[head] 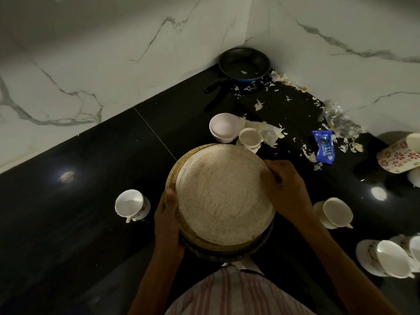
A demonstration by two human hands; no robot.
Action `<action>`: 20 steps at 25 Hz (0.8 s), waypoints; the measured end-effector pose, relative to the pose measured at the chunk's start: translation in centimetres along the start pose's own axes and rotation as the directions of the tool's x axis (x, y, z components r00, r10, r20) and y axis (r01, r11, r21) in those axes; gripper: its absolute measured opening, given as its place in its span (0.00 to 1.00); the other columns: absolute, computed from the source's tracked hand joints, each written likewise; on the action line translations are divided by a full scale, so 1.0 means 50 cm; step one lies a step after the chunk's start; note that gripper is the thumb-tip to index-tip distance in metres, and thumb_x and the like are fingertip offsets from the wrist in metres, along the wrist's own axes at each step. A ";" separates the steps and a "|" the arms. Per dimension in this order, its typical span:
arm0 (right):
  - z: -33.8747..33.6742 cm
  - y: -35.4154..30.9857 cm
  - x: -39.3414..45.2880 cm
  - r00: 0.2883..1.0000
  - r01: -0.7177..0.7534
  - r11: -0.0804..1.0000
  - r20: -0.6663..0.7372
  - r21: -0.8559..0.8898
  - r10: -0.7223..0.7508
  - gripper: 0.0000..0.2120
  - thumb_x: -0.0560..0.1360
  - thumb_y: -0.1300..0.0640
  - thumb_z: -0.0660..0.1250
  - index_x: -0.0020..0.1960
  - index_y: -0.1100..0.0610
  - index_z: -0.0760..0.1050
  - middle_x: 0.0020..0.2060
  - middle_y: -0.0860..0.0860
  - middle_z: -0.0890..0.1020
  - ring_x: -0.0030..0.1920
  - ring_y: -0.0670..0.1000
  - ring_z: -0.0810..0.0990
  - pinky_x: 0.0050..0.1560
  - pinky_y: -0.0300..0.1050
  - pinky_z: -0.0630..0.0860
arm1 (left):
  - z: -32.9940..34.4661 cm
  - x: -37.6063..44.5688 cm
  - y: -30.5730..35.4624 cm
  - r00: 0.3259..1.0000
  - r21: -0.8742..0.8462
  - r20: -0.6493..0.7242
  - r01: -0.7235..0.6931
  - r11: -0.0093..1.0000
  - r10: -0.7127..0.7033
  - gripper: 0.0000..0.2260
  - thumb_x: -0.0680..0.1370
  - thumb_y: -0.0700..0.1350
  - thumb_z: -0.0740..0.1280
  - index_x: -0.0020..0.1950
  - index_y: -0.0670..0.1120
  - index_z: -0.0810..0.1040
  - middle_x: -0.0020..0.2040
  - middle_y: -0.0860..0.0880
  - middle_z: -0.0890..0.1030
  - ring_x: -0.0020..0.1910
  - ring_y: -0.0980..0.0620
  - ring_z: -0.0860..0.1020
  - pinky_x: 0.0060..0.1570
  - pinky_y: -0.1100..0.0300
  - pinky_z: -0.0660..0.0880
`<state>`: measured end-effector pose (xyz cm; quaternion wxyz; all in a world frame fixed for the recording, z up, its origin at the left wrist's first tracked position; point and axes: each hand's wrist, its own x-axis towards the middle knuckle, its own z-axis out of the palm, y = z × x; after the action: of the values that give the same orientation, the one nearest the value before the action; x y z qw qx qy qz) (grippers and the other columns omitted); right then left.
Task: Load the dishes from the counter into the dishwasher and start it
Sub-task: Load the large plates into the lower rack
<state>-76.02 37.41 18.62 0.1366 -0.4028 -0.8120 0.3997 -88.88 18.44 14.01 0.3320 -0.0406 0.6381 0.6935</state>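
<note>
A stack of speckled plates [221, 196] sits at the near edge of the black counter [91, 178], a pale plate on top, yellowish ones under it and a dark one at the bottom. My left hand [168, 220] grips the stack's left rim, thumb on top. My right hand [285, 185] curls over the right rim of the top plate. White cups lie around: one on its side at the left [130, 205], one behind the stack [248, 138] beside stacked white bowls [223, 127], others at the right [336, 212] and lower right [393, 258].
A black frying pan [244, 63] stands in the marble-walled corner. Garlic peels [272, 130] and a clear wrapper [336, 117] litter the counter, with a blue biscuit packet [323, 146]. A flowered container [397, 156] lies at the right edge.
</note>
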 end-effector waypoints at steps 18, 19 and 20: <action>-0.008 0.018 -0.044 0.994 -0.091 0.876 0.096 0.474 0.052 0.25 0.77 0.60 0.68 0.61 0.31 0.68 0.57 0.30 0.75 0.56 0.30 0.74 0.50 0.32 0.74 | 0.000 -0.022 0.002 1.000 -0.022 0.021 0.000 1.000 0.000 0.20 0.76 0.49 0.67 0.67 0.62 0.73 0.61 0.57 0.78 0.59 0.51 0.76 0.49 0.52 0.76; -0.009 0.019 -0.046 0.995 -0.094 0.871 0.083 0.482 0.061 0.24 0.77 0.60 0.68 0.60 0.32 0.69 0.56 0.32 0.76 0.55 0.32 0.75 0.50 0.33 0.74 | 0.001 -0.023 0.001 1.000 -0.019 0.025 0.002 1.000 -0.002 0.19 0.76 0.48 0.67 0.65 0.63 0.73 0.61 0.57 0.78 0.59 0.52 0.76 0.47 0.53 0.75; -0.009 0.021 -0.048 0.994 -0.103 0.866 0.073 0.489 0.077 0.22 0.76 0.59 0.68 0.60 0.35 0.70 0.56 0.35 0.76 0.55 0.35 0.76 0.51 0.36 0.75 | 0.002 -0.024 0.002 0.999 -0.017 0.034 0.000 1.000 0.001 0.18 0.76 0.48 0.67 0.64 0.64 0.73 0.61 0.57 0.78 0.59 0.52 0.76 0.46 0.55 0.74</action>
<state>-73.68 36.21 18.37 0.1953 -0.3817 -0.6670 0.6093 -87.93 18.05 14.68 0.3423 -0.0313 0.6265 0.6995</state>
